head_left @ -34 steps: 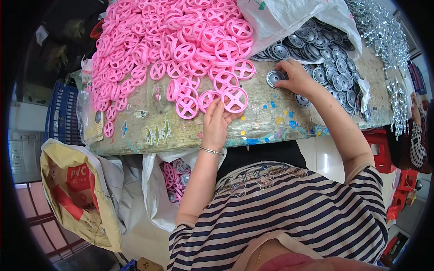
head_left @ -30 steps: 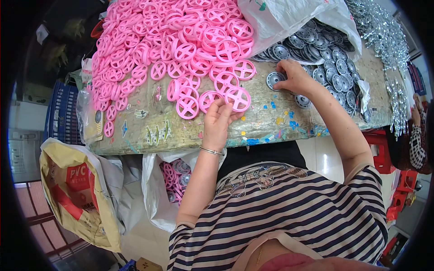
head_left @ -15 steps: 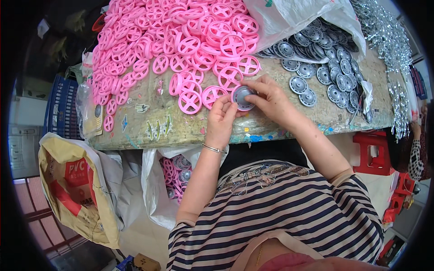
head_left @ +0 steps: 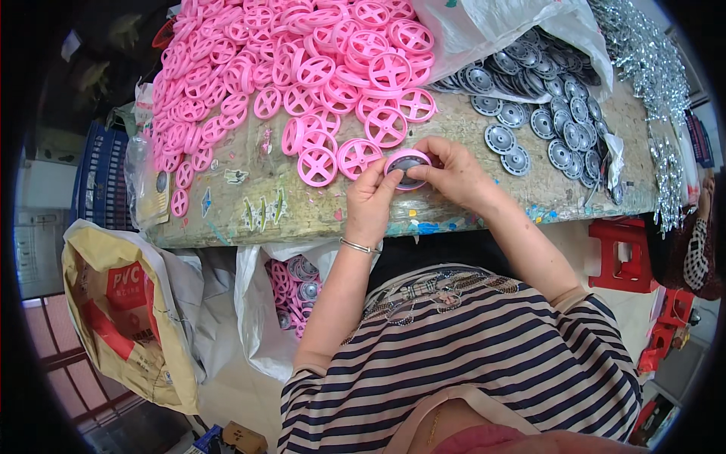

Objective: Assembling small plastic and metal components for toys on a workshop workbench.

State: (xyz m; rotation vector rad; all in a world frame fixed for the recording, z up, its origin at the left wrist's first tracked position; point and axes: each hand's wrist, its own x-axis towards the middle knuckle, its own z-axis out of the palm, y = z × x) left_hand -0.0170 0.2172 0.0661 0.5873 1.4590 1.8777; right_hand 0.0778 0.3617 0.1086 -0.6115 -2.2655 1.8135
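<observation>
Over the near edge of the worktable, both hands grip one pink plastic wheel rim (head_left: 425, 158) with a grey disc (head_left: 409, 163) set inside its ring. My left hand (head_left: 370, 198) is closed on the rim's left side, its thumb on the disc. From the right, my right hand (head_left: 459, 175) is closed around the other side, thumb pressing on the disc's face. Just beyond lie loose pink rims (head_left: 317, 166), each with a cross of spokes. Grey ribbed discs (head_left: 499, 139) lie scattered to the right.
A large heap of pink rims (head_left: 249, 53) covers the table's back left. Grey discs spill from a white plastic bag (head_left: 522, 23). Silver tinsel (head_left: 643, 68) hangs at right. Below the table stand an open white sack (head_left: 261, 325) with assembled wheels, a tan sack (head_left: 113, 303) and a red stool (head_left: 622, 253).
The wheel in my hands has tilted, so its face shows narrower and darker. Both thumbs now press on the disc; my right fingers have shifted around the rim.
</observation>
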